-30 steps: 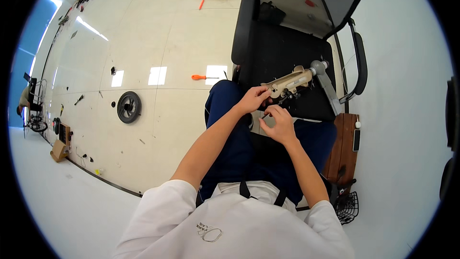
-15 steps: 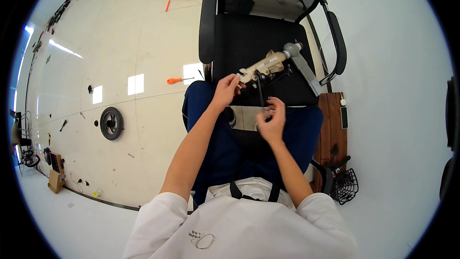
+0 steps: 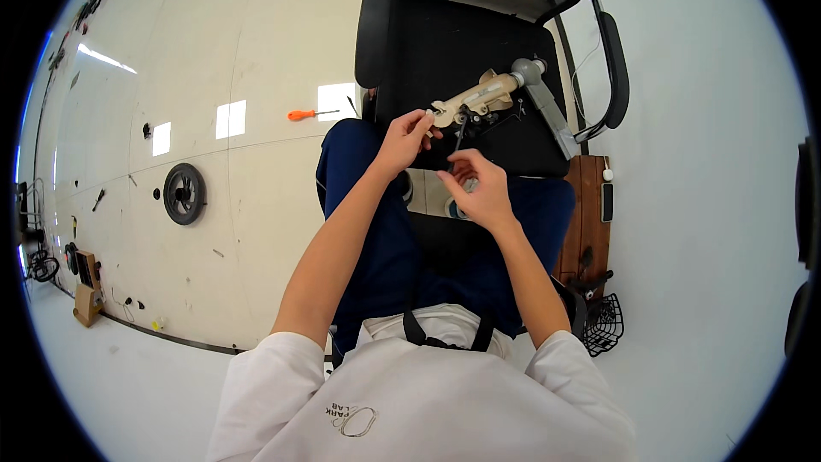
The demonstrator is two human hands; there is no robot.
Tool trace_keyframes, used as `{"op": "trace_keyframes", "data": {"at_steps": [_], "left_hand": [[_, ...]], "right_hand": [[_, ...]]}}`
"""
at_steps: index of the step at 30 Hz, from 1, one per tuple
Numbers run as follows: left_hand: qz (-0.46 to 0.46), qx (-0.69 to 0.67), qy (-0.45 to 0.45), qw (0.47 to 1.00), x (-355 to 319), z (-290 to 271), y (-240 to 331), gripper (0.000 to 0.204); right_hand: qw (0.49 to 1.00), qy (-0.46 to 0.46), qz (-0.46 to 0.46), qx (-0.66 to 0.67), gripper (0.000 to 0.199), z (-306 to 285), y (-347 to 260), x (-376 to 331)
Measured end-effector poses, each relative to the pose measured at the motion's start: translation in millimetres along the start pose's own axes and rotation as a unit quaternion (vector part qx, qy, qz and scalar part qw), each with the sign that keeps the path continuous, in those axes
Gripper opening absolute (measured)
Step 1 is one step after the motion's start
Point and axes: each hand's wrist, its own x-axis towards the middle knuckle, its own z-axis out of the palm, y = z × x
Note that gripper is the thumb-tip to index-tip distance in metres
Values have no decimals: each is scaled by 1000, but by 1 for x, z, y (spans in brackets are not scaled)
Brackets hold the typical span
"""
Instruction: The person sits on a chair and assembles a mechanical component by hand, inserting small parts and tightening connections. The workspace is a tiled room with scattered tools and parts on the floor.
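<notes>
On the black chair seat [image 3: 462, 43] in front of me lies a beige metal tube with a bracket [image 3: 479, 101]. A grey round joint [image 3: 528, 71] and a flat grey bar [image 3: 552, 120] adjoin its far right end. My left hand [image 3: 407, 142] is closed in a pinch on the tube's near left end. My right hand [image 3: 481, 191] is closed, thumb and fingers together, at the lower end of a thin dark rod-shaped tool [image 3: 460, 135]. The tool's upper end reaches dark parts under the bracket; the exact contact is too small to tell.
Armrests [image 3: 376, 21] flank the chair seat. Left on the tiled floor lie an orange screwdriver [image 3: 302, 115], a black wheel [image 3: 184, 194] and small parts. A brown wooden board [image 3: 585, 214], a phone-like black slab [image 3: 607, 203] and a black wire basket [image 3: 605, 325] are at right.
My right hand, blurred with fingers loosely apart before, has moved slightly up and closed round the dark tool's lower end. My left hand stays on the tube. The whole view has shifted a little.
</notes>
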Motion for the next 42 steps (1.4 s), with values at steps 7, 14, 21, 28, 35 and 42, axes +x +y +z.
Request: {"op": "trace_keyframes", "data": {"at_steps": [7,14,21,28,35,42], "left_hand": [[31,-9,8,999,4,-2,-5,24],[89,-93,-6,992,3,-2,-15,12],[138,16,54,989,8,-7,-33,9],[109,54,64,990,-2,-1,-2,8],[165,93,-34,981,7,-14,-15,8],[9,41,10,999,2,4,6,27]], "right_hand": [[973,-106,-163,-128,26,-5,-10,43],[943,-77,-261,-192,23,9,-10,85],[933,-65,-271,-229,26,31,-8,108],[945,3,-247,-213,19,45,-14,98],[962,-13,-194,-190,17,36,-22,73],[972,9,-86,-217,20,-32,4,72]]}}
